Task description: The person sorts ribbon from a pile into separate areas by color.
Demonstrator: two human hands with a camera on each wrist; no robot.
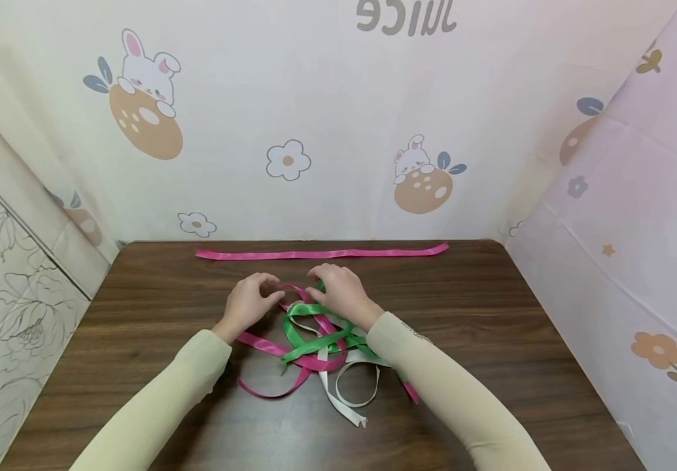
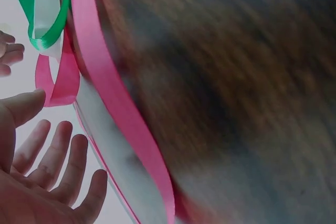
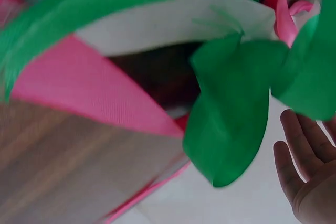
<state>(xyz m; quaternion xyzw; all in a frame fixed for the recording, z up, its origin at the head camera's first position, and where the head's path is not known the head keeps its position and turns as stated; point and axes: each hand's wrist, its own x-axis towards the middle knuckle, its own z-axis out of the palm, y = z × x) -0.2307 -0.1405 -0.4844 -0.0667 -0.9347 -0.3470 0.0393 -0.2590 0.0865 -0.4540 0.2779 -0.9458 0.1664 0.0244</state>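
A tangled heap of ribbons lies mid-table, with green ribbon (image 1: 325,340) looped over pink ribbon (image 1: 263,343) and white ribbon (image 1: 338,405). My left hand (image 1: 250,303) hovers at the heap's far left side, fingers loosely bent. In the left wrist view its fingers (image 2: 68,169) are spread and hold nothing, the thumb close to a pink loop (image 2: 65,85). Over the heap's far right side is my right hand (image 1: 343,293), partly covering green ribbon. The right wrist view shows its fingers (image 3: 302,145) extended, below a green loop (image 3: 231,108), gripping nothing.
One pink ribbon (image 1: 320,254) is laid out nearly straight along the far edge of the dark wooden table (image 1: 462,314). A patterned curtain (image 1: 338,118) hangs right behind that edge, and more fabric (image 1: 626,216) hangs along the right side.
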